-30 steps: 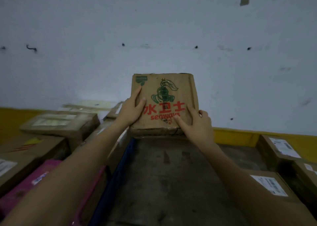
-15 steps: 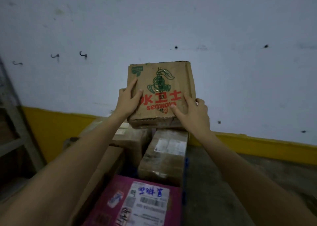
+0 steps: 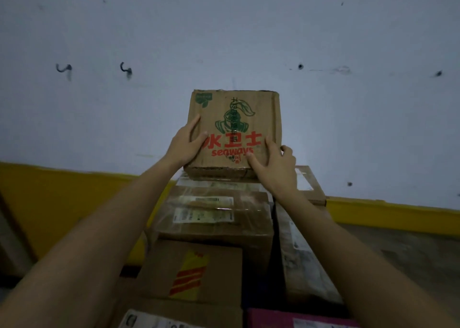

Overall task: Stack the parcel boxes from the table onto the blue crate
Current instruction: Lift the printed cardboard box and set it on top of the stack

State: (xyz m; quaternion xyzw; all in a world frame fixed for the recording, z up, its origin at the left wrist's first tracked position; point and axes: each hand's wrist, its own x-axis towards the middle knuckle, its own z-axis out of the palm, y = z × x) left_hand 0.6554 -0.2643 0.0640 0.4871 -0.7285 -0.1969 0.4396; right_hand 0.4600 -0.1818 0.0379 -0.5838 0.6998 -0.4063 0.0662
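1. Several parcels already sit stacked in the head view, the only view there is: a taped box with two white labels [image 3: 214, 213], a box with a yellow and red sticker [image 3: 191, 273] in front of it, a tall box on the right [image 3: 303, 260], and another box behind the right hand [image 3: 310, 185].
2. Both hands hold a printed "seaways" carton [image 3: 235, 133], tilted so that its printed face looks toward the camera. Its lower edge is at or just above the top of the taped box; whether it touches yet cannot be told.
3. The left hand [image 3: 185, 144] has its fingers [image 3: 196, 122] wrapped round the carton's left edge, thumb pressed on the printed face.
4. The right hand [image 3: 273, 168] grips the lower right corner, fingers [image 3: 268, 143] spread on the face and the rest curled round the side. Both hands are clamped on the carton.
5. One dark blue strip [image 3: 276, 253] shows between the stacked boxes and may be part of the blue crate; the crate is otherwise hidden, so this is uncertain.
6. As a judgement: the task looks well under way, with this carton about to be set down as an upper layer. Lowering it flat and letting go remain.
7. No bench is in sight, so how many parcels remain cannot be told.
8. Near the bottom edge lie a labelled box [image 3: 154, 320] and a pink parcel [image 3: 286, 319].
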